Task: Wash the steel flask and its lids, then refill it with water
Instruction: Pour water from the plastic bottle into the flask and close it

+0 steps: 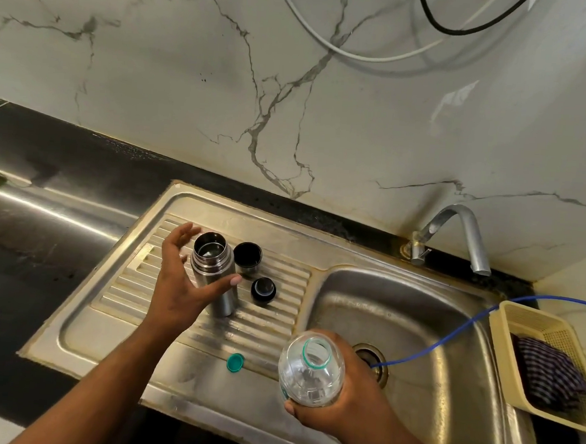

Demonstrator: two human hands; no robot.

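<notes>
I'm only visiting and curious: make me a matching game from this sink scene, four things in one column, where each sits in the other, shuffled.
Things:
1 steel flask
2 green cap
3 plastic bottle
4 checked cloth

Places:
A in the yellow basket
B held in the right hand
C standing upright, open
D lying flat on the draining board

Pairs: 1-C, 2-D, 3-B, 4-A.
</notes>
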